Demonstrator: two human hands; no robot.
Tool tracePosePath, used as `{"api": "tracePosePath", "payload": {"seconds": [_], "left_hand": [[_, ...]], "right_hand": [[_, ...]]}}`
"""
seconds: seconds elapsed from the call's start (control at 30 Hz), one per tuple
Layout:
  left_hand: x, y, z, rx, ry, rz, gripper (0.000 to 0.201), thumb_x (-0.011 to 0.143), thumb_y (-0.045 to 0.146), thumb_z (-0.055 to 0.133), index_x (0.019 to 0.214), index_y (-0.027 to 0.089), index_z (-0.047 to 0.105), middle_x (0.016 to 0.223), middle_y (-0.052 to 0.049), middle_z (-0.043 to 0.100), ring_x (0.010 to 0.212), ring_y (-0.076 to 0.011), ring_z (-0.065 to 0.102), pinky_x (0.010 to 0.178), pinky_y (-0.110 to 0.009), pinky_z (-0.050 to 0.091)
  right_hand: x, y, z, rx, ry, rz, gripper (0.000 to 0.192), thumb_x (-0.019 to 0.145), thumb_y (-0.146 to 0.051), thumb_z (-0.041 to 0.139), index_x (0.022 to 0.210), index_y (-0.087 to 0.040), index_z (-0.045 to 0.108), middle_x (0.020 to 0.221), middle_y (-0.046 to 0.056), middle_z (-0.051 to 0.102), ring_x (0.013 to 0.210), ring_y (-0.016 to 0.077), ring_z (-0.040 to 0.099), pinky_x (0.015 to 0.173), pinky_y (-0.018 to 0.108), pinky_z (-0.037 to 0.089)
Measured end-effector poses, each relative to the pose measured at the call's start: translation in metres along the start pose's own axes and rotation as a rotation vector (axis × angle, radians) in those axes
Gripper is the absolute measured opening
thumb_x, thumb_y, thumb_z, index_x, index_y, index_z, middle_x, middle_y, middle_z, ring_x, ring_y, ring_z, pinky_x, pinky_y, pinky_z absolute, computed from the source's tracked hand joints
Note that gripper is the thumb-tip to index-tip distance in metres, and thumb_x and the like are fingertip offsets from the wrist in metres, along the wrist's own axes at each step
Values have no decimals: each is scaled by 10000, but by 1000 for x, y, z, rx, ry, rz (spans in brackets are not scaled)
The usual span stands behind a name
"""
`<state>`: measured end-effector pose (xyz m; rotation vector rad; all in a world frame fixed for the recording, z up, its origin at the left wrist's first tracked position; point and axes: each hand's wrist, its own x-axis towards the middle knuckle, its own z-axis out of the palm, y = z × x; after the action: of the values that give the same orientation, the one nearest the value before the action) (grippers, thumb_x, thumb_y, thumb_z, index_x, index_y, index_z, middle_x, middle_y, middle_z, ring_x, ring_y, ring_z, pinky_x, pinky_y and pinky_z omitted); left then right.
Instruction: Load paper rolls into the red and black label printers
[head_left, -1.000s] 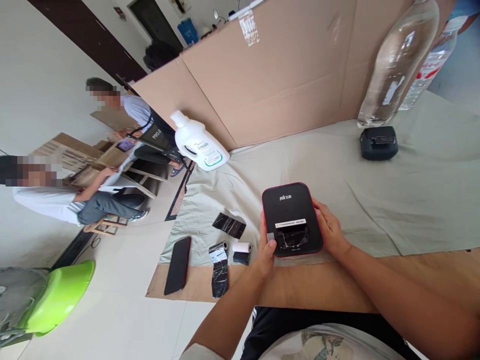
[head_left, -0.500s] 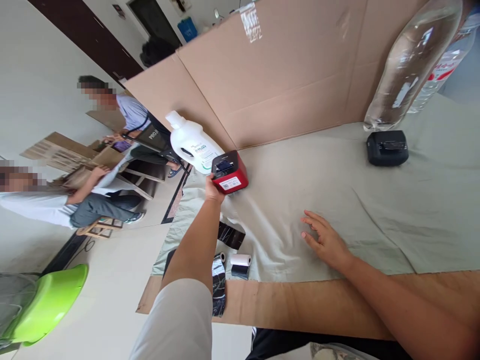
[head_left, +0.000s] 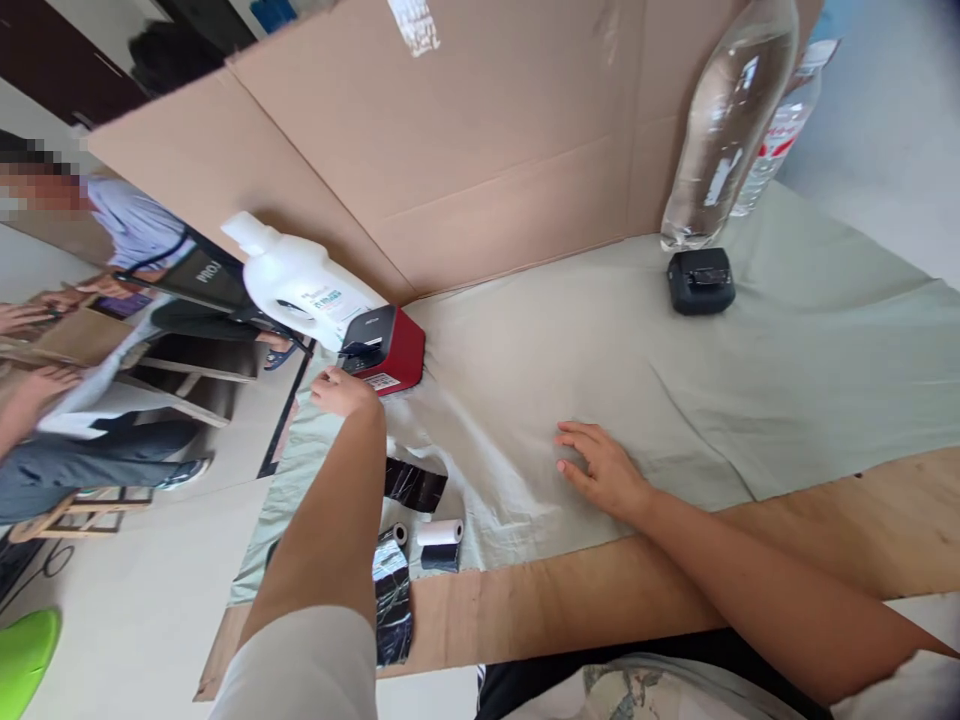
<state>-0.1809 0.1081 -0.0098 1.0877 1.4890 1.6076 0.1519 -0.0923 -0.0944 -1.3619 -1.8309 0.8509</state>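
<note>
A small red and black printer (head_left: 405,345) rests on the cloth, close in front of a white jug-shaped bottle (head_left: 307,285). My left hand (head_left: 345,393) is at the printer's near left corner, fingers loosely bent and no longer wrapped round it; whether a fingertip still touches is unclear. My right hand (head_left: 604,470) hovers over or lies on the cloth, empty, fingers spread. By my left forearm are a white paper roll (head_left: 440,533), a second roll (head_left: 400,534) and crinkled black wrappers (head_left: 416,487).
A black device (head_left: 701,281) sits at the back right, before a large clear bottle (head_left: 697,170) and a smaller bottle (head_left: 780,135). A cardboard panel (head_left: 487,150) stands along the back. Two people sit at the left, beyond the table edge; a green basin (head_left: 30,650) is on the floor.
The printer has turned and now stands on the cloth; my left hand has loosened from it and shifted to its left side. The view has swung right. My right hand stays much the same.
</note>
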Motion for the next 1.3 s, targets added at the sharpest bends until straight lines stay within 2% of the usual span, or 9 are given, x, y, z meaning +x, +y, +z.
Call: {"api": "tracePosePath", "payload": {"seconds": [0.23,0.4,0.5,0.63,0.73,0.83,0.93,1.1,1.3], "left_hand": [[-133,-50,88,259,5,198,189,851,257,570,1031,200,564,1137,-75,575,1207,-223,501,1134,-414,315],[-213,-69,120,375,-229,220,144,845,237,553,977,226,610,1088,-65,604,1125,-231,547,1079,-451,369],[-224,-70,112,448,-342,313,136,825,243,574,951,225,622,1058,-77,625,1096,-249,564,1041,-472,403],[-225,-70,103,473,-493,410,124,846,236,536,922,220,632,1003,-79,653,1016,-234,593,952,-432,460],[-229,-67,106,551,-539,440,103,841,218,541,865,221,641,934,-74,676,968,-243,598,917,-443,455],[-231,-64,109,579,-571,484,102,831,196,554,837,228,650,938,-71,695,982,-251,593,919,-452,437],[-231,-62,109,573,-594,495,117,846,189,542,831,224,652,909,-66,699,950,-243,596,883,-435,439],[-232,-56,107,619,-646,452,116,868,193,536,843,205,648,896,-63,692,967,-229,595,895,-411,437],[-233,-44,108,675,-695,359,136,885,157,516,873,184,649,918,-62,692,1008,-212,586,964,-399,425]], "right_hand": [[3,-8,-2,-139,84,-18,304,888,-283,554,1152,-209,685,1354,111,629,1312,269,518,1112,494,428],[-13,-11,-12,-443,161,140,502,867,-422,610,1325,-218,600,1564,143,415,1475,430,274,1148,685,228],[-37,-3,-24,-534,38,151,630,808,-504,677,1357,-214,572,1549,173,429,1452,473,296,1123,694,251],[-35,21,-65,-548,-59,58,443,893,-500,570,1228,-220,646,1253,152,678,1180,349,593,987,530,463],[15,47,-114,-585,146,54,411,898,-527,542,1130,-213,672,1115,149,702,1083,329,607,936,518,477],[84,74,-162,-608,470,90,523,827,-599,612,1133,-176,651,1351,208,561,1261,410,463,1018,635,359],[138,88,-192,-601,572,333,763,746,-671,679,1260,-118,572,1517,279,348,1376,498,287,1034,728,233],[168,95,-201,-583,426,765,1016,753,-603,722,1535,-128,283,1604,321,80,1417,538,212,1029,727,236],[157,90,-189,-623,431,708,925,776,-497,708,1534,-156,302,1591,270,178,1365,511,319,1052,634,291]]}}
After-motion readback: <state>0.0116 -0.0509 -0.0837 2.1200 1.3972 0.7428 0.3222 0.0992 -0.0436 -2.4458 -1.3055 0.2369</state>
